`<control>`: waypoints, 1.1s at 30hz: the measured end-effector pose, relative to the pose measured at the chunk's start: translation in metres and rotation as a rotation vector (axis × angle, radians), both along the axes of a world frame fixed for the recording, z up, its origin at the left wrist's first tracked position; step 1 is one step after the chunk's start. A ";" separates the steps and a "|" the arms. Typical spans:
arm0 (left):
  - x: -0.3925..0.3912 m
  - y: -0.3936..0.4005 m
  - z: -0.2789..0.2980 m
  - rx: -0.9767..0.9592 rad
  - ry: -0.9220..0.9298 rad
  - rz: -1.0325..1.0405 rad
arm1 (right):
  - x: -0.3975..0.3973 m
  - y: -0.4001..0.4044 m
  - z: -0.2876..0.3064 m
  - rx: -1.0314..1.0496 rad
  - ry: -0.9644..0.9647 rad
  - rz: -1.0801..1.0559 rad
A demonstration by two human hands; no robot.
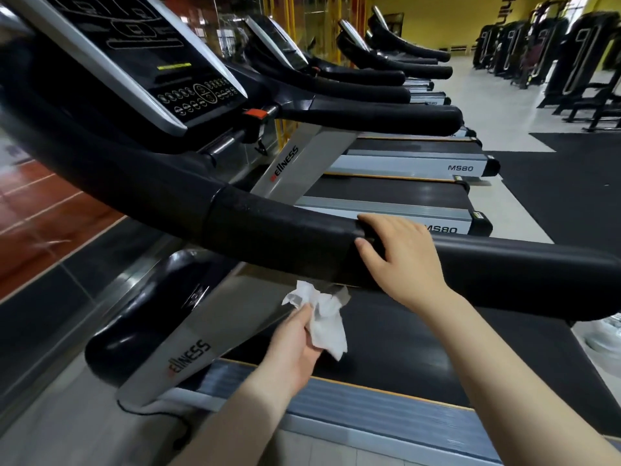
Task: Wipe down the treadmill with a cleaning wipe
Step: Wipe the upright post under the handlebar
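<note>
At lower centre the left hand [295, 348] pinched the crumpled wipe [324, 317] off the treadmill's handrail [268, 227]; right hand [400, 257] gripped it; most wiping seemingly remained

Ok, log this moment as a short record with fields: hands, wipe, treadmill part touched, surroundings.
left hand: left hand grips the white wipe, against the silver upright
right hand: right hand rests on the black handrail, fingers curled over its top
wipe: crumpled, partly hanging free
nearest treadmill: belt below both hands, console upper left
surroundings: row of more treadmills behind, weight machines far right
</note>
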State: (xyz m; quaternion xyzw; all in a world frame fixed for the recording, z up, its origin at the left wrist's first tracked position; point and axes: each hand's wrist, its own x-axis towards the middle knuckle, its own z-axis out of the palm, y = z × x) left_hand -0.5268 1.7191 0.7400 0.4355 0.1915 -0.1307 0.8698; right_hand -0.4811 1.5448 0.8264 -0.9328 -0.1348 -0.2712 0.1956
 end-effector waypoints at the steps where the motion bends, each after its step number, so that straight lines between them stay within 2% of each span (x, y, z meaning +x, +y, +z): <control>1: -0.006 0.008 0.002 0.062 -0.029 -0.021 | -0.006 0.003 -0.003 0.081 -0.024 0.042; 3: -0.017 0.023 0.008 0.139 -0.086 -0.075 | -0.021 0.011 -0.009 0.296 -0.088 0.168; 5: -0.027 0.036 0.014 0.205 -0.121 -0.123 | -0.037 0.023 -0.016 0.413 -0.075 0.280; 7: -0.032 0.046 0.020 0.231 -0.158 -0.140 | -0.050 0.038 -0.023 0.457 0.100 0.355; 11: -0.038 0.066 0.030 0.242 -0.222 -0.141 | -0.050 0.057 -0.036 0.634 0.632 0.403; 13: -0.041 0.076 0.034 0.273 -0.269 -0.150 | -0.048 0.059 -0.039 0.718 0.804 0.457; 17: -0.050 0.093 0.043 0.328 -0.356 -0.166 | -0.049 0.061 -0.038 0.833 0.979 0.570; 20: -0.052 0.107 0.044 0.345 -0.349 -0.174 | -0.048 0.063 -0.040 0.795 1.081 0.665; 24: -0.053 0.124 0.045 0.348 -0.351 -0.241 | -0.049 0.070 -0.042 0.890 1.239 0.778; 27: -0.053 0.131 0.048 0.398 -0.328 -0.286 | -0.051 0.076 -0.043 0.829 1.197 0.724; 30: -0.049 0.131 0.046 0.654 -0.346 -0.261 | -0.051 0.088 -0.050 0.896 1.148 0.522; 33: -0.044 0.123 0.036 0.964 -0.430 -0.115 | -0.053 0.107 -0.060 1.048 1.136 0.317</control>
